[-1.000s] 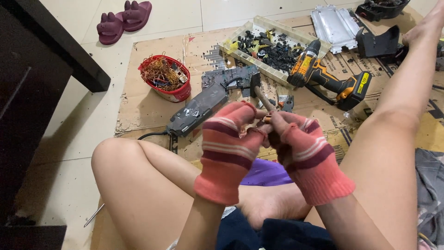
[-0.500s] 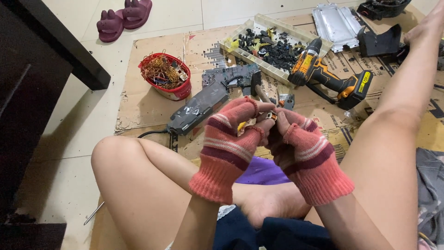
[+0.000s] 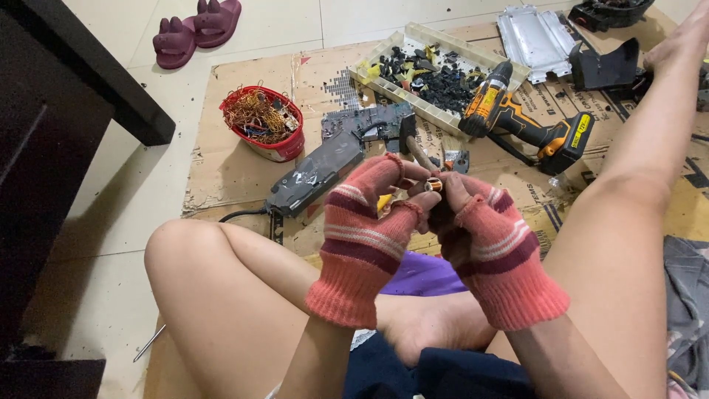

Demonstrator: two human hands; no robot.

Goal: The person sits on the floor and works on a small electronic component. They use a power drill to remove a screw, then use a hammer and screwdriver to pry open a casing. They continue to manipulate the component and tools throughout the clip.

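My left hand (image 3: 369, 229) and my right hand (image 3: 491, 247) wear pink striped fingerless gloves and meet in front of me above my crossed legs. Between the fingertips of both hands sits a small copper-coloured coil part (image 3: 434, 185); both hands pinch it. Right behind the hands, on the cardboard (image 3: 236, 170), lie a hammer (image 3: 413, 144) and a dark flat electronic casing (image 3: 317, 171).
A red bowl of copper wire scraps (image 3: 260, 122) stands at the left. A yellow cordless drill (image 3: 517, 122), a tray of dark small parts (image 3: 436, 70), a grey metal plate (image 3: 535, 37) and black housings (image 3: 605, 66) lie beyond. Dark furniture (image 3: 66, 111) stands at left; purple slippers (image 3: 196, 29) lie on the tiles.
Both hands stay together on the small part, with the fingers shifting slightly around it. The view has moved a little; nothing else has moved.
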